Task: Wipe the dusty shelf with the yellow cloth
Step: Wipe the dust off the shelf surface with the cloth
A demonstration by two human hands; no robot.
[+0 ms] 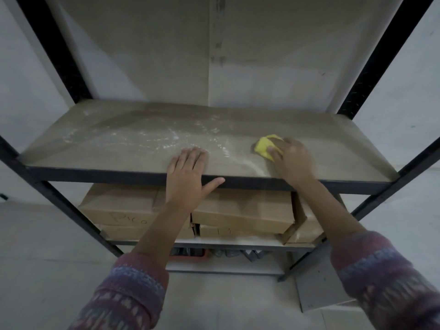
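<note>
The dusty shelf point(114, 141) is a beige board in a black metal rack, with white dust scattered across its left and middle. A bunched yellow cloth point(263, 145) lies on the right part of the board. My right hand point(294, 160) grips the cloth from the right, fingers curled over it, and presses it onto the board. My left hand point(188, 173) rests flat on the shelf's front edge near the middle, fingers straight, thumb spread along the black front rail.
Black uprights point(59, 51) frame the rack at both sides, with a black front rail point(95, 175). Cardboard boxes point(242, 210) fill the shelf below. A lower shelf holds dark and orange items point(190, 254). White walls and a pale floor surround the rack.
</note>
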